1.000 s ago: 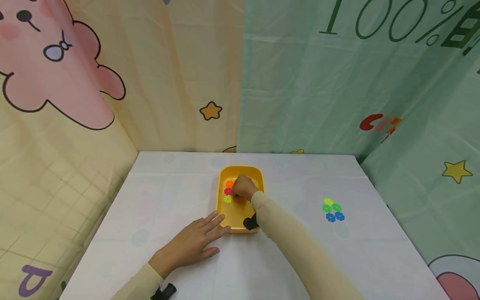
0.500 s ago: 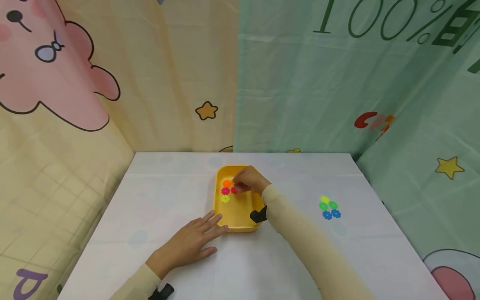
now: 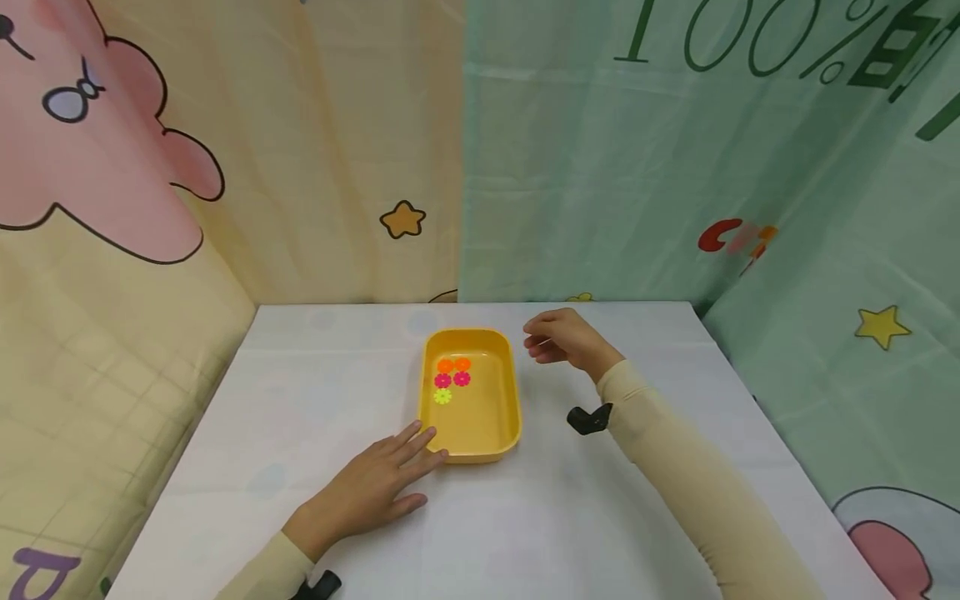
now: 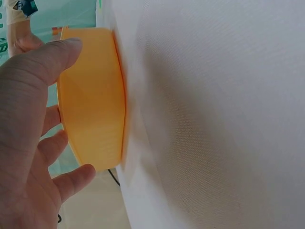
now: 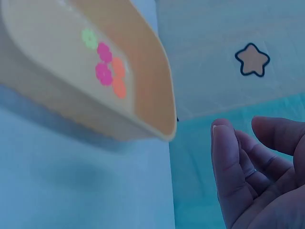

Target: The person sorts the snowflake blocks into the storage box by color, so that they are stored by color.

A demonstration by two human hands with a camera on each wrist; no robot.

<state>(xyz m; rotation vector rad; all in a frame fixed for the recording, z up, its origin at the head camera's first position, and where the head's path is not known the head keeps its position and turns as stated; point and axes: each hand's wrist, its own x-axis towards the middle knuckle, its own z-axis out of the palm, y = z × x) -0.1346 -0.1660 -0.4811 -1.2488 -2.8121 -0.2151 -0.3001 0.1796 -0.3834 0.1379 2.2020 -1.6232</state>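
A yellow tray (image 3: 487, 417) lies on the table. Inside it are several small flower-shaped discs: two orange (image 3: 462, 364), two pink (image 3: 443, 380) and one yellow-green (image 3: 442, 396), grouped toward its left side. My left hand (image 3: 371, 483) has its fingers spread, the tips at the tray's near-left corner; the left wrist view shows them along the tray's outer wall (image 4: 93, 95). To the right of the tray's far end my right hand (image 3: 568, 337) is raised with loosely bent fingers. Thumb and fingers stand apart in the right wrist view, with nothing between them.
The white-covered table (image 3: 315, 383) surrounds the tray. Behind it hang printed curtains, beige (image 3: 337, 150) and green (image 3: 570, 183). The right sleeve (image 3: 675, 467) spans the right part of the table and covers the spot where loose discs lay.
My right hand has left the tray and moved right, uncovering a second orange and a second pink disc inside. The left hand keeps its place. The discs on the right are now hidden.
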